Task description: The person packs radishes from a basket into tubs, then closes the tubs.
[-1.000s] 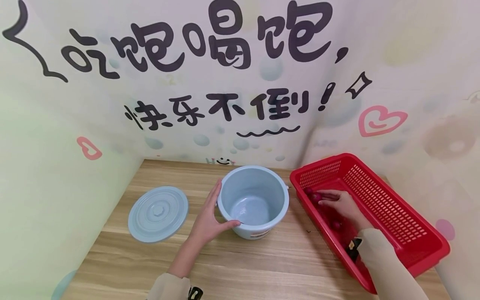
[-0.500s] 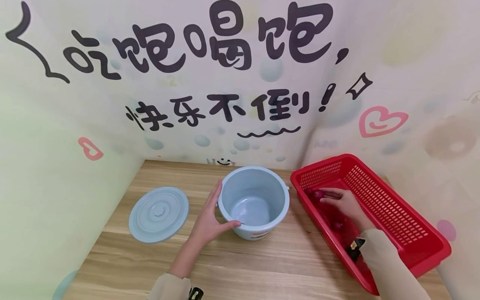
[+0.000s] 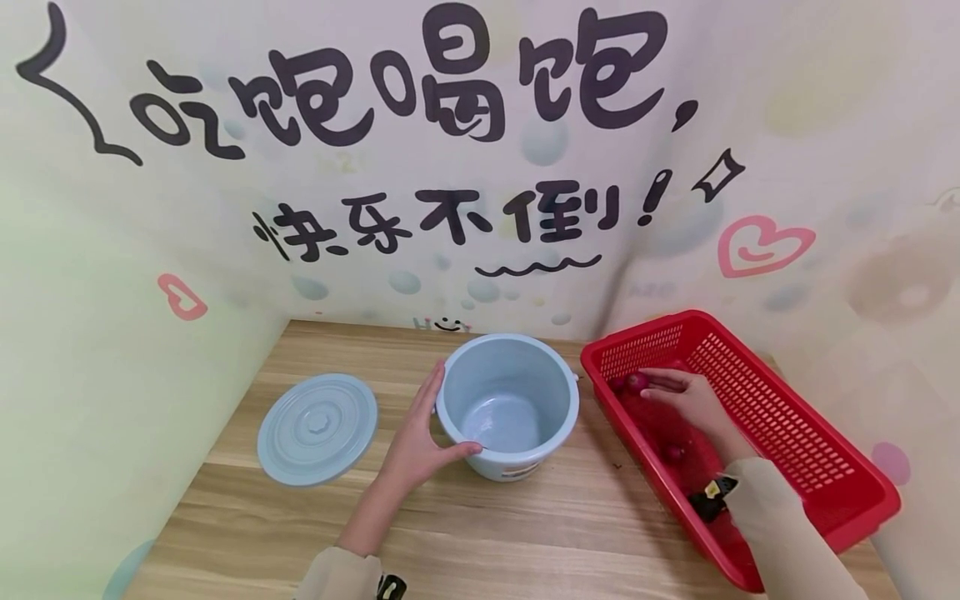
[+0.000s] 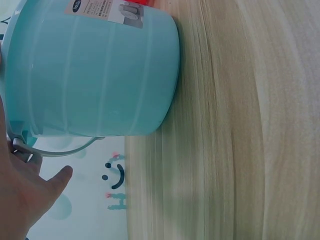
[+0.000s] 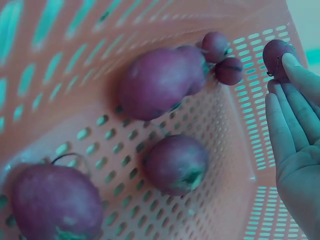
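Pinching a radish-like vegetable (image 3: 636, 382) in right fingers (image 3: 670, 376) inside the red basket (image 3: 757, 404), with the bucket (image 3: 510, 417) at nine o'clock from them, touched by spread left fingers (image 3: 426, 393).

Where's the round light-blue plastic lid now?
In the head view, the lid lies on the wood-grain table, left of the left hand and the light-blue plastic bucket.

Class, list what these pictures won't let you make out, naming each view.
- Left wrist view: fine print on the label, too small.
- Left wrist view: left hand, cut off by left edge.
- Right wrist view: lowest purple vegetable, cut off by bottom edge.
- Head view: part of the red basket, behind the right sleeve.
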Action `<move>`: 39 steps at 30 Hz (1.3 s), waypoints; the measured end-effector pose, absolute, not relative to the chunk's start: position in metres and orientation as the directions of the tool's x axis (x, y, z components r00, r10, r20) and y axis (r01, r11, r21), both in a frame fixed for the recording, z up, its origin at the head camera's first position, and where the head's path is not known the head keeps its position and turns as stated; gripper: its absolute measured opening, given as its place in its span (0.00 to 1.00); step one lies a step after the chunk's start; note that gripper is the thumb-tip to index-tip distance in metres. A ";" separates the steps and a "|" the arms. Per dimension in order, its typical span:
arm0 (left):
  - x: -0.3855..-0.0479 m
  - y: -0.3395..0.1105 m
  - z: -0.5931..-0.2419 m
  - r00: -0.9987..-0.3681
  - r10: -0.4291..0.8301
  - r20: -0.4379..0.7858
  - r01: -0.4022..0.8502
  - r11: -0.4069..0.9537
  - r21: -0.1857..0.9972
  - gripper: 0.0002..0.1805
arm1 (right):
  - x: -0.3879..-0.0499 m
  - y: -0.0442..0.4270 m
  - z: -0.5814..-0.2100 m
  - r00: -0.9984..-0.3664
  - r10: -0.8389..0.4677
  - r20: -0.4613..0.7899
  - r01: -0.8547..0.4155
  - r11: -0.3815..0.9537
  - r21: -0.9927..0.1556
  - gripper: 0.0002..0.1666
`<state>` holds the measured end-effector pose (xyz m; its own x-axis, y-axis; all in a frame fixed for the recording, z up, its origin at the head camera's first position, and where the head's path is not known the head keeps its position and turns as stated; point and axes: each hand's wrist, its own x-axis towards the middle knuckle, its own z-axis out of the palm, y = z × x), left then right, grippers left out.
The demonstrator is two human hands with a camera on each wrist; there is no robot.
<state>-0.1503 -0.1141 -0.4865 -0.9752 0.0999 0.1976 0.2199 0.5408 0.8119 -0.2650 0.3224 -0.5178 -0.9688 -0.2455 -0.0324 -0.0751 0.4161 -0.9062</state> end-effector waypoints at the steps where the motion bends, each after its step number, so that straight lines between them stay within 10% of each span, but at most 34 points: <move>1: -0.150 -0.114 -0.486 -0.975 0.100 0.198 0.220 0.541 0.812 0.68 | -0.265 0.322 -0.516 -0.968 -0.248 -0.027 -0.082 0.417 -0.905 0.28; 39: -0.150 -0.113 -0.484 -0.977 0.099 0.188 0.211 0.536 0.818 0.68 | -0.251 0.301 -0.467 -0.959 -0.284 0.001 -0.133 0.445 -0.886 0.29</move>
<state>-0.1503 -0.1134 -0.4843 -0.9772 0.0993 0.1877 0.2115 0.5355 0.8176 -0.2515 0.3014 -0.4671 -0.9588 -0.2842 0.0012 -0.1329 0.4446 -0.8858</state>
